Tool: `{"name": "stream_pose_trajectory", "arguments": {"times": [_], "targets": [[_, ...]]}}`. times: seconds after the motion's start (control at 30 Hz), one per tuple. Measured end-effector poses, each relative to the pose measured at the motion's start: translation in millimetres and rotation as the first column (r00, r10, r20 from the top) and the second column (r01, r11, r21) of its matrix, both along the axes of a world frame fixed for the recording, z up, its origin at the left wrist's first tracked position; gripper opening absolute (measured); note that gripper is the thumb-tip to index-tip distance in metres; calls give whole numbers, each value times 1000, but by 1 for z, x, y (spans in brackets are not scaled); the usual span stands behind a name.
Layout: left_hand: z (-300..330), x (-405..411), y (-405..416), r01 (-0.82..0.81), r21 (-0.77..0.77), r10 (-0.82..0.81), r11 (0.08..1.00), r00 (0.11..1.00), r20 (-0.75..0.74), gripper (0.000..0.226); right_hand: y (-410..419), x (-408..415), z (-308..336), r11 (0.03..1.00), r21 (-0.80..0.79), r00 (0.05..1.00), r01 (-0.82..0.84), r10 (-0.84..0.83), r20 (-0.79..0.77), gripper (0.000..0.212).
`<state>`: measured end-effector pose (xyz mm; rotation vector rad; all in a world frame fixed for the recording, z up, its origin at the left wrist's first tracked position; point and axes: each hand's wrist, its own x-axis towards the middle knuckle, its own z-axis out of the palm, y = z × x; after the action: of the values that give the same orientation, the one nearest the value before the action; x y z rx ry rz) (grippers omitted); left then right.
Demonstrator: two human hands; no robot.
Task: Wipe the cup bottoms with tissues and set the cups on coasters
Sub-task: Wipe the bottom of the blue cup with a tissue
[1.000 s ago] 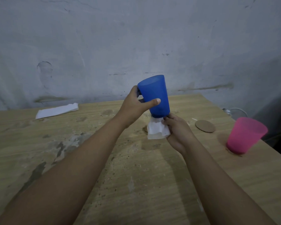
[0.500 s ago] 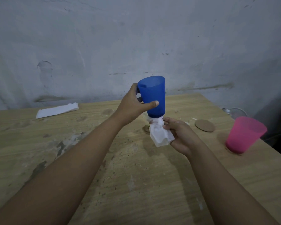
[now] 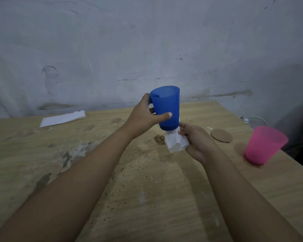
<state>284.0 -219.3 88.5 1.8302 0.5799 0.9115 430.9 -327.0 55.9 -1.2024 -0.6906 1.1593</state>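
My left hand grips a blue cup by its side and holds it upright above the table. Under the cup's base my right hand holds a crumpled white tissue pressed against the bottom. A pink cup stands at the right on a coaster of which only an edge shows. A bare round brown coaster lies between the blue cup and the pink one. Another brown patch shows partly behind the tissue; I cannot tell what it is.
The wooden table is stained and speckled, with its right edge close to the pink cup. A flat pack of white tissues lies at the back left near the grey wall. A white cable loop sits beyond the table's far right corner.
The blue cup has tilted slightly and shifted a little. My right hand has turned the tissue under the cup's base, from below it toward its right side.
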Motion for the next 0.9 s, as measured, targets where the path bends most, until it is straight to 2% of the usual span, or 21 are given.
{"name": "stream_pose_trajectory", "arguments": {"times": [0.3, 0.53, 0.77, 0.9], "targets": [[1, -2, 4, -43, 72, 42, 996, 999, 12, 58, -4, -1, 1, 1000, 16, 1000, -17, 17, 4, 47], [6, 2, 2, -96, 64, 92, 993, 994, 60, 57, -4, -5, 5, 999, 34, 1000, 11, -11, -1, 46], [6, 1, 2, -102, 17, 101, 995, 992, 70, 61, -3, -14, 5, 995, 61, 997, -78, 77, 21, 38], [4, 1, 1, -85, 10, 84, 996, 995, 51, 60, 3, -16, 4, 997, 74, 1000, -25, 26, -10, 37]]}}
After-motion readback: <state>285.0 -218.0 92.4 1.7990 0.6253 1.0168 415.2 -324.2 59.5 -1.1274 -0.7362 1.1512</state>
